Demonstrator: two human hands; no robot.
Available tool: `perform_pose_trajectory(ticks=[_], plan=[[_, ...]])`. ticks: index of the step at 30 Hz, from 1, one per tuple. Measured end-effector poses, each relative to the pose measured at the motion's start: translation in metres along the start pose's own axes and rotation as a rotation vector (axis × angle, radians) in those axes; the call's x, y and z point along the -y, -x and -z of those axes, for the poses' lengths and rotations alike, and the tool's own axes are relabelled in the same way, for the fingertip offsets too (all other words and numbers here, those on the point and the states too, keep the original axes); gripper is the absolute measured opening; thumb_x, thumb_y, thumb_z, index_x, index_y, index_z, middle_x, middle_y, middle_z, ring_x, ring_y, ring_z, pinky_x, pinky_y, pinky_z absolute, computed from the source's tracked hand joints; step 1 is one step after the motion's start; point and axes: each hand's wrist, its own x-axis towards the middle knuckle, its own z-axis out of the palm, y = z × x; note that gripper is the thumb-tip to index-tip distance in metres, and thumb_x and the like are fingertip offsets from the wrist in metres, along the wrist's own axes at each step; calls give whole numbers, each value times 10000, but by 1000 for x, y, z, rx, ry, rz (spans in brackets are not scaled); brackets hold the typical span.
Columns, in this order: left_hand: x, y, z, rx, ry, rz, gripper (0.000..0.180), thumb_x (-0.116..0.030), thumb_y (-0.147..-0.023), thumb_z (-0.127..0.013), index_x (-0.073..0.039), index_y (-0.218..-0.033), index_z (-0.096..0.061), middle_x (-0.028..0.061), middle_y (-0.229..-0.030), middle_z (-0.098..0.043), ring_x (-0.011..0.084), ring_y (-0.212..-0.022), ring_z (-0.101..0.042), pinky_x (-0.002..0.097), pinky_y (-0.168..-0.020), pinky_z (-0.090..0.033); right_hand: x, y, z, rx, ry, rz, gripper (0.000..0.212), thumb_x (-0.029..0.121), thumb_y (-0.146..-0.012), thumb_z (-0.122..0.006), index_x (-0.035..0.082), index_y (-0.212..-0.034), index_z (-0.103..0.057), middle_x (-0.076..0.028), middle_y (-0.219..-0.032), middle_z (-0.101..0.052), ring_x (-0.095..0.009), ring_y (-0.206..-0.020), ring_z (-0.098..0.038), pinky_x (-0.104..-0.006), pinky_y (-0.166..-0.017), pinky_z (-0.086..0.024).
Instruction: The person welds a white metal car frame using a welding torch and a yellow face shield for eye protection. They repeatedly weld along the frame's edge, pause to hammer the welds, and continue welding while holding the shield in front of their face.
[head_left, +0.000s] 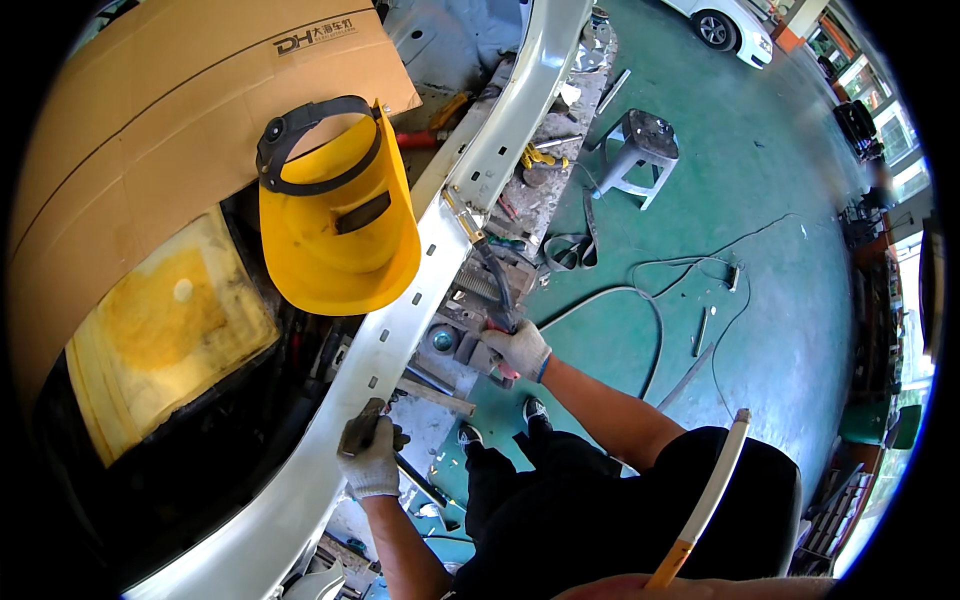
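Note:
My right hand, in a whitish knit glove, is closed round the black grip of a welding torch. The torch's brass-coloured front end lies against the silver car body panel. A bit of red shows by that hand. My left hand, gloved too, is closed at the panel's near edge on a dark object whose kind I cannot make out. A black rod slants down beside it. The yellow welding mask with a black headband rests beyond the panel, inner side up.
A cardboard sheet and a stained yellow pad lie at left. Tools clutter a bench behind the panel. A grey stool, hoses and a strap are on the green floor. A cigarette juts up in front.

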Motion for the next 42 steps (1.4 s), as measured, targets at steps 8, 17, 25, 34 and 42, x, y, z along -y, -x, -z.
perform_pose_trajectory(ticks=[8, 17, 25, 34, 42], plan=[[-7, 4, -1, 24, 38, 22, 276, -25, -946, -685, 40, -1209, -736, 134, -880, -753, 187, -582, -684, 311, -532, -562, 1, -1, -4, -61, 151, 51, 192, 189, -901, -772, 63, -1016, -684, -40, -731, -633, -130, -525, -566, -331, -449, -453], [-3, -1, 6, 144, 67, 67, 207, -21, -922, -748, 38, -1121, -738, 111, -916, -751, 153, -667, -704, 308, -581, -629, 42, 38, -13, -101, 183, 53, 217, 193, -866, -792, 45, -984, -686, -30, -769, -653, -143, -642, -611, -330, -573, -498], [83, 32, 49, 473, -281, -206, 131, -53, -882, -762, 7, -995, -791, 93, -935, -799, 147, -826, -742, 300, -749, -591, 30, 26, -3, -82, 200, 25, 227, 209, -855, -784, 34, -975, -700, -57, -778, -672, -176, -654, -643, -361, -591, -519], [343, 130, 173, 246, -749, 406, 362, -430, -882, -729, -114, -1029, -827, 121, -972, -809, 306, -902, -775, 435, -752, -596, 29, 28, -16, -40, 179, 71, 126, 120, -882, -694, 40, -967, -649, -69, -660, -602, -191, -541, -571, -373, -541, -507], [396, 277, 219, 33, -814, 962, 456, -330, -847, -808, -18, -1174, -747, 147, -1090, -787, 272, -846, -772, 411, -733, -601, 28, 33, -12, -47, 127, 106, 136, 147, -873, -700, 31, -812, -661, -67, -660, -614, -186, -566, -600, -351, -554, -499]])
